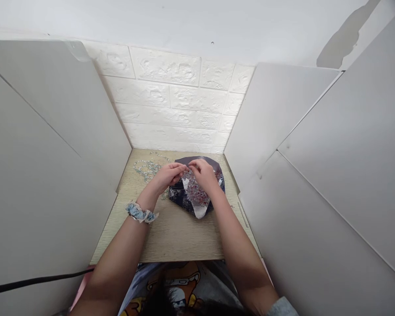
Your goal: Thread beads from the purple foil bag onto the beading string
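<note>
My left hand (169, 176) and my right hand (203, 174) meet fingertip to fingertip, each in a pinch. Whatever they pinch is too small to make out. Below them lies a dark blue patterned packet (179, 198), spread open, with a heap of small pink, red and clear beads (197, 193) on it. White, shiny patches show among the beads, and part of the heap is hidden by my right hand. Beyond my left hand, a tangled strand of pale blue-green beads (146, 168) rests on the tabletop. A blue and white scrunchie (141, 213) circles my left wrist.
The narrow wooden tabletop (184, 241) is hemmed in by grey-white panels on the left (69, 131) and right (276, 109). A white brick-pattern wall (181, 96) closes the back. A thin stick (242, 214) lies near the right edge. A black cable (39, 280) runs at lower left.
</note>
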`<state>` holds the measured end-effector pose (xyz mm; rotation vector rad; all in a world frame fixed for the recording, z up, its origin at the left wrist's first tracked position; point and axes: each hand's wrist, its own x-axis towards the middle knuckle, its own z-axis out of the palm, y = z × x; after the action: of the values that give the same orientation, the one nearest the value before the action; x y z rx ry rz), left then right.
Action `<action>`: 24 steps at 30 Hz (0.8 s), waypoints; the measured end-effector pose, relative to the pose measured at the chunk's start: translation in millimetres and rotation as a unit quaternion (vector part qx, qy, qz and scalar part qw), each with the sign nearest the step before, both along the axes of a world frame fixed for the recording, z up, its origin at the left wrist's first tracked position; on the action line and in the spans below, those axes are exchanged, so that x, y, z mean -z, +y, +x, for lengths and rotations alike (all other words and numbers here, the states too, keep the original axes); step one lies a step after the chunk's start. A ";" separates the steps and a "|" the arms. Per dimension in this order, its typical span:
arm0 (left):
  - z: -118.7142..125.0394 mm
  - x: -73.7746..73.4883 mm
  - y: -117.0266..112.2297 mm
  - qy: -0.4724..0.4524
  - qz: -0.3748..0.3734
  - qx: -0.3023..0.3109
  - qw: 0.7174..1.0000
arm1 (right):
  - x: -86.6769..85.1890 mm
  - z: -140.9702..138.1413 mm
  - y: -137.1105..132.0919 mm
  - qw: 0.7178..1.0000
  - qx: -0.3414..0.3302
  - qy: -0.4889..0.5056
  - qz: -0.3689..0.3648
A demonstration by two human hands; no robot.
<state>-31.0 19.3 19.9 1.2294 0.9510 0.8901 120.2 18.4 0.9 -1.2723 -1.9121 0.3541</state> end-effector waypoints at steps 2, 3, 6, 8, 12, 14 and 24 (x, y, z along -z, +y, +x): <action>0.4 -0.8 0.1 -0.005 -0.004 -0.021 1.000 | 8.9 -1.2 2.9 0.993 0.015 -0.117 -0.017; 0.6 -1.3 0.1 -0.006 -0.006 -0.033 0.999 | 12.9 -2.4 4.0 0.985 0.018 -0.171 -0.022; 0.8 -2.5 0.1 -0.011 -0.004 -0.061 0.998 | 21.3 -7.3 6.1 0.961 0.018 -0.274 -0.018; 0.8 -3.3 0.0 -0.017 -0.002 -0.069 0.997 | 23.9 -10.2 6.5 0.952 0.017 -0.307 -0.015; 1.9 -4.7 -0.8 -0.019 -0.007 -0.078 0.997 | 26.2 -13.9 6.5 0.944 0.015 -0.330 -0.014; 2.6 -5.2 -1.1 -0.015 -0.008 -0.081 0.997 | 27.1 -15.4 6.7 0.944 0.012 -0.330 -0.018; 4.1 -6.8 -2.5 -0.002 -0.001 -0.082 0.997 | 27.4 -18.8 7.3 0.940 0.015 -0.337 -0.050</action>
<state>-26.9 16.8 26.7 1.1601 1.0599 1.0196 101.4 25.7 -26.4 -1.6302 -2.4567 -0.0190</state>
